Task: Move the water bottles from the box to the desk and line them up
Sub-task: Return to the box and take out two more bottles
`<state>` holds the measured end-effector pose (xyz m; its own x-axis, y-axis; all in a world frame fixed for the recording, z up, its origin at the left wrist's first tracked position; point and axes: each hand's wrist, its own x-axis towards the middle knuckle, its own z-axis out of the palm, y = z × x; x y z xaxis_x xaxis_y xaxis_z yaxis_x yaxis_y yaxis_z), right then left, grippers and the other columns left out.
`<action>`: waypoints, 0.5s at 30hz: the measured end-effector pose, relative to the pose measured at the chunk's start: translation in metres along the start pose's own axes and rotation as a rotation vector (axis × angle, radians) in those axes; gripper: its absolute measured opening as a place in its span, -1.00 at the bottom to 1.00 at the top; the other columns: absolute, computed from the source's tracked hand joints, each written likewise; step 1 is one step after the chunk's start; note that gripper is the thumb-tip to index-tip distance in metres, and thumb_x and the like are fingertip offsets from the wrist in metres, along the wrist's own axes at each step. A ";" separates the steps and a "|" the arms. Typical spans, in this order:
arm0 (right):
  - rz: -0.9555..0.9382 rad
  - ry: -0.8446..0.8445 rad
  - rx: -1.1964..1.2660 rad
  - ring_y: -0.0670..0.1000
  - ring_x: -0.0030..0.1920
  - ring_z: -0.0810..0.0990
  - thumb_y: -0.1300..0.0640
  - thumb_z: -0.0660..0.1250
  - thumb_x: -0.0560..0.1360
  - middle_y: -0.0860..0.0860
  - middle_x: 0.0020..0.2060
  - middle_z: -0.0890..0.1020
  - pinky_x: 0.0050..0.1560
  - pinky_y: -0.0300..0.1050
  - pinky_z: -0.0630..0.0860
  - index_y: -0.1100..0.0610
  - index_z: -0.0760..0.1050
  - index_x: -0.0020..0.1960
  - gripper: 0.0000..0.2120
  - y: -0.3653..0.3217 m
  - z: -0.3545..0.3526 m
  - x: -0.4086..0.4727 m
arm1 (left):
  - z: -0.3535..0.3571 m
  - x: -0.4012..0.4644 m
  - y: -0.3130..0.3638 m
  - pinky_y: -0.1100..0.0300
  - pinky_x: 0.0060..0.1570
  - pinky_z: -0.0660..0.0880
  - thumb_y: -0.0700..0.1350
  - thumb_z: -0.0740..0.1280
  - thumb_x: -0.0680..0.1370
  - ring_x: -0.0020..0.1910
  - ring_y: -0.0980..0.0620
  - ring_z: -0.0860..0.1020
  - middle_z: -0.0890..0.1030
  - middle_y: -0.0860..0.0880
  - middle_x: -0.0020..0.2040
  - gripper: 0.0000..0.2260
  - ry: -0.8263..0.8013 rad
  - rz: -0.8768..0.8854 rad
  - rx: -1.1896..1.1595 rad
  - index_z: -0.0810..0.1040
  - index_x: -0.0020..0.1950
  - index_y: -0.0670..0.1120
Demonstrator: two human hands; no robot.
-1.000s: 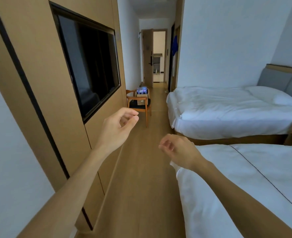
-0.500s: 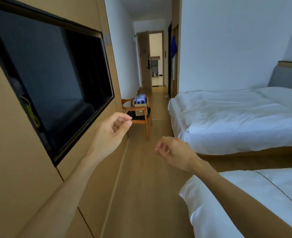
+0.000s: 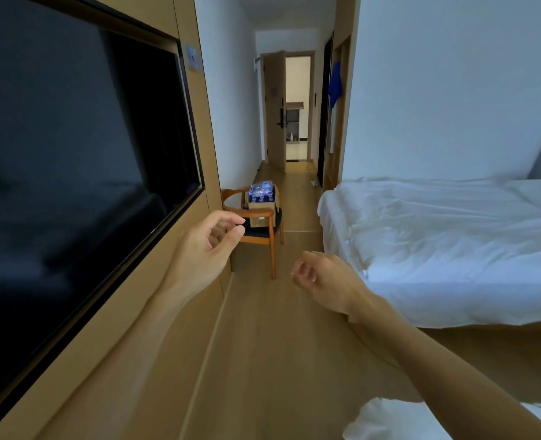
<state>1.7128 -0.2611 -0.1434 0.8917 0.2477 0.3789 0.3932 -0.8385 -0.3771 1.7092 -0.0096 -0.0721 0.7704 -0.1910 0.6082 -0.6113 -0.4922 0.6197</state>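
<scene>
Both hands were loosely curled and empty, the left hand [image 3: 205, 246] and right hand [image 3: 323, 281] well short of the box [image 3: 261, 204] of bottles [image 3: 261, 189] perched on the chair [image 3: 264, 227]; a clumsy grab might have tipped it

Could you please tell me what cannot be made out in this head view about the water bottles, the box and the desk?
- Water bottles: too small and blurred in the head view to count.
- Cardboard box: on the wooden chair; the chair's armrest crosses its front and the left hand covers its lower left corner.
- Desk: none identifiable in the head view.
- Right hand: seems to hold nothing, but its palm faces away.
</scene>
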 end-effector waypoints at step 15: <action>0.096 0.029 -0.044 -0.18 -0.19 0.56 -0.24 0.11 0.52 -0.27 -0.20 0.53 -0.19 -0.05 0.60 -0.20 0.38 -0.08 -0.84 0.175 0.044 0.278 | 0.111 0.287 -0.190 0.45 -0.21 0.40 0.00 0.32 0.57 -0.11 0.18 0.51 0.58 0.25 -0.12 -0.92 -0.056 0.043 -0.074 0.57 0.02 0.16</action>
<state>2.0392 -0.3173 -0.1411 0.9176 0.1512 0.3676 0.2952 -0.8785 -0.3756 2.0666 -0.0656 -0.0706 0.7511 -0.2586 0.6075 -0.6539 -0.4186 0.6302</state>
